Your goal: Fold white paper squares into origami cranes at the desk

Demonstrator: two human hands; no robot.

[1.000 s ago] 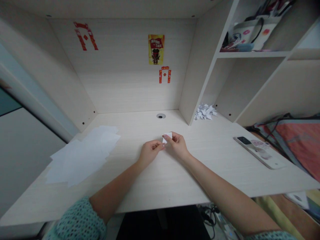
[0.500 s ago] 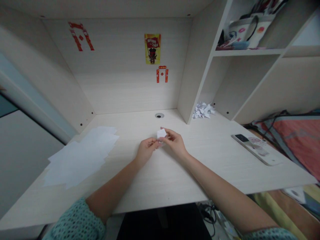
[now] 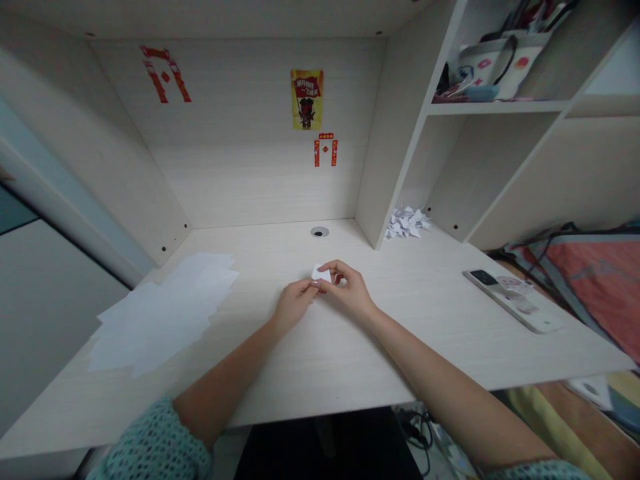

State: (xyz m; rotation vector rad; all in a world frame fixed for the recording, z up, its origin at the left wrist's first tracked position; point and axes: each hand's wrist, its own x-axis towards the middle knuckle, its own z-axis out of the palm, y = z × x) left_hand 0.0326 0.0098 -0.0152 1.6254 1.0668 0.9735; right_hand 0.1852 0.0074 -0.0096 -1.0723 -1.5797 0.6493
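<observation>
We see on this person a knitted top of light teal colour, and its left sleeve [image 3: 155, 443] is the largest part that we can look at. The knit is open, like a fine net, with many small dark holes in regular rows, and the cuff looks soft and rather wide. Of the right sleeve [image 3: 540, 471] we see only a thin strip at the lower edge of the view, with the same knit. The left forearm [image 3: 225, 385] and the right forearm [image 3: 440, 369] are bare, and also the left hand [image 3: 295, 307] and the right hand [image 3: 351, 291]; the nails are too small for us to describe them well.
</observation>
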